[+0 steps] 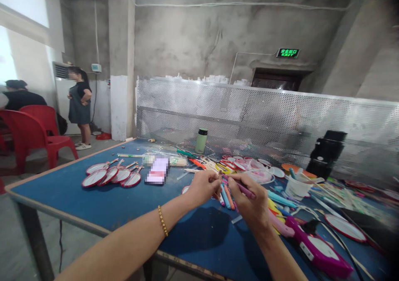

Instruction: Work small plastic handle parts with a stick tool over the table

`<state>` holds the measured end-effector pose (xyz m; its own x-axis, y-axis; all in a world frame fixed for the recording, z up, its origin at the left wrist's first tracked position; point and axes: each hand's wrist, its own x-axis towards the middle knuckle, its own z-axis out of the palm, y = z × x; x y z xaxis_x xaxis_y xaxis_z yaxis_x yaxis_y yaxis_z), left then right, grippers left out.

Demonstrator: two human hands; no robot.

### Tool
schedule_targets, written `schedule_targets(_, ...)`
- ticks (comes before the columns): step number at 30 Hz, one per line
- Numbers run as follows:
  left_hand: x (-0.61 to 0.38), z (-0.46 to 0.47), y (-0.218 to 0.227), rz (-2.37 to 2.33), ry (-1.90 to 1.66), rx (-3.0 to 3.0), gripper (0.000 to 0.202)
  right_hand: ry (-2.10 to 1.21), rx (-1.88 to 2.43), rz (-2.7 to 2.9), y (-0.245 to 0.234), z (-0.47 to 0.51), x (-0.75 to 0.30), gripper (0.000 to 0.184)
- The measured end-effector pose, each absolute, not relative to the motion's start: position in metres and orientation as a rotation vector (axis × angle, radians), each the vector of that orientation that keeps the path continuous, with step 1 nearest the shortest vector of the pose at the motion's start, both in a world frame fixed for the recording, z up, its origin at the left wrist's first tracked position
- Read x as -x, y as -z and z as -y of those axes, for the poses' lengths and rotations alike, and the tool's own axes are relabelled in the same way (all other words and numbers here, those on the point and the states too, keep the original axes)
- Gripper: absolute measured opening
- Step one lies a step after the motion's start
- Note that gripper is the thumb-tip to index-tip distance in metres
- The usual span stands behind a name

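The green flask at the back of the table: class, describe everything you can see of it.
The green flask is a slim, pale green cylinder with a dark cap, seemingly closed. It stands upright near the far edge of the blue table, just before the perforated metal screen. Neither hand touches it; only the tabletop does. Its material cannot be told.

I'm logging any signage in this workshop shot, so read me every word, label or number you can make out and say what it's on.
"EXIT": on the green lit sign high on the grey concrete wall, above the dark doorway; the line of characters above that word is too small to read.
Small white wall box beside the pillar: display too small to read.
Pink pen in the right hand, near the left hand: no legible print.
Pale green bottle: no label readable.
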<state>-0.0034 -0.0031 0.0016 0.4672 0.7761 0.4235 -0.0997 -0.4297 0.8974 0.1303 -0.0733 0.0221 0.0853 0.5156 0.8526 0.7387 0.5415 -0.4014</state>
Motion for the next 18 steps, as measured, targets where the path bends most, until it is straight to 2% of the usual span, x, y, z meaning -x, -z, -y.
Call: schedule_targets(18,0.0047,0.0064,-0.0048,-0.612,-1.097,-1.739,0.017,0.225,1.100,1.583,-0.0227,0.0735,-0.1303,0.015)
